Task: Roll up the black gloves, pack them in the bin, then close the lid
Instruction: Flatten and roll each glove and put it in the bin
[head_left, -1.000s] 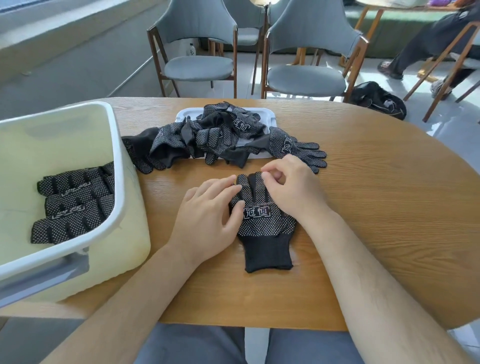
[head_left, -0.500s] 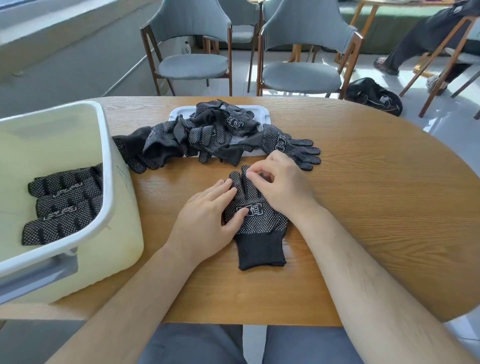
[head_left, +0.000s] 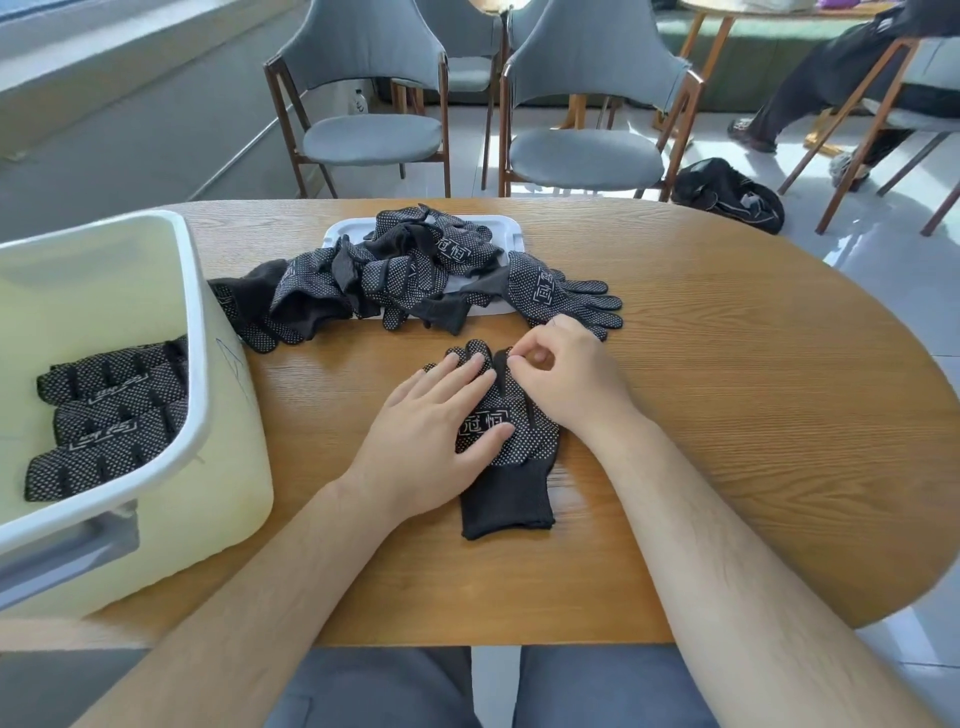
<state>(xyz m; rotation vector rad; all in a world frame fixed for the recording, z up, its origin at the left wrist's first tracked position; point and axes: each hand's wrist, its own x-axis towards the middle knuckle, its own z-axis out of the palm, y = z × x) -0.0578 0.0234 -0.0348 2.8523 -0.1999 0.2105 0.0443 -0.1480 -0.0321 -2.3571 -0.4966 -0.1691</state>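
A black dotted glove (head_left: 511, 486) lies flat on the wooden table (head_left: 727, 415) in front of me, cuff toward me. My left hand (head_left: 431, 441) presses flat on its palm and fingers. My right hand (head_left: 563, 376) pinches the glove's fingertips at its far right end. A heap of loose black gloves (head_left: 415, 275) lies behind, partly on the white lid (head_left: 511, 231). The pale bin (head_left: 197, 364) stands at the left, with three rolled gloves (head_left: 109, 415) inside.
Two grey chairs (head_left: 587, 150) stand beyond the table's far edge. A black bag (head_left: 727, 195) lies on the floor at the right, near a seated person's legs (head_left: 810, 88). Bare tabletop stretches to the right of my hands.
My left hand has slid forward over the glove's fingers. My right hand has shifted slightly along the glove's fingertips, still pinching them.
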